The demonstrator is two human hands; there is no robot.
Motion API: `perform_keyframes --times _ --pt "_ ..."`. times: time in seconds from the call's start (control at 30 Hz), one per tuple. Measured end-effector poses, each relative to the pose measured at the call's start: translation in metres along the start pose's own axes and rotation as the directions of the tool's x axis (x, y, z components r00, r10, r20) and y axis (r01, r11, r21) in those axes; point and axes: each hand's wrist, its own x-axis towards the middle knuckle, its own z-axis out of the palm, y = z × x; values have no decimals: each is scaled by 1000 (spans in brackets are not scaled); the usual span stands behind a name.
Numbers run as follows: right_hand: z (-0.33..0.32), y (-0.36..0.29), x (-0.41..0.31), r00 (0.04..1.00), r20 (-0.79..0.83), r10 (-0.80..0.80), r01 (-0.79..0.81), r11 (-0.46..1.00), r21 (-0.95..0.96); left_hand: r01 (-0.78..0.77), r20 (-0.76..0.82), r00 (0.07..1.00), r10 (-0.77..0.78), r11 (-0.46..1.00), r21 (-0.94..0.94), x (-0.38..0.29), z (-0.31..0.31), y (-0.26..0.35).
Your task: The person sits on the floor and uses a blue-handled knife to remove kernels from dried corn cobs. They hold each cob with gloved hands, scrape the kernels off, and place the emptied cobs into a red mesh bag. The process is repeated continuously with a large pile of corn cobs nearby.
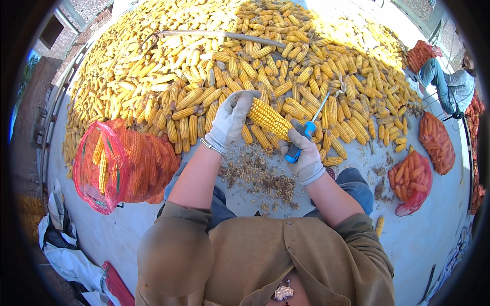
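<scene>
Between my gloved hands is a husked ear of corn [270, 119] with yellow kernels. My left hand [234, 118], in a pale knit work glove, grips one end of it. At the ear's other end is my right hand [304, 157], also gloved. A screwdriver with a blue and black handle [301, 142] lies in that right hand, its metal shaft [320, 107] pointing up and away. The right fingertips appear to touch the ear too. Just beyond both hands rises a large pile of corn ears [283, 72].
Loose kernels and debris [264, 179] lie on the concrete floor [149, 229] between my knees. An open red mesh sack [141, 164] of corn stands left. More filled sacks [437, 142] are at right, near a seated person [449, 86]. A long curved pole [226, 35] rests across the pile.
</scene>
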Motion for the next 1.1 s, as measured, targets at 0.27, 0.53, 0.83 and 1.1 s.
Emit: perform_keyframes --times 0.27,0.53,0.83,1.1 --pt "-7 -13 -4 995 82 -63 75 985 -153 -200 186 978 95 678 707 2 -35 17" --pt "-6 -5 -6 993 29 118 -118 993 8 285 -87 953 -290 956 -63 -8 -12 26" --pt "0 -8 -1 993 -30 116 -104 957 271 456 245 866 -436 890 -26 -9 -17 1" --pt "-1 -22 3 990 -25 140 -127 952 279 -179 304 812 -499 283 942 -2 -22 -23"
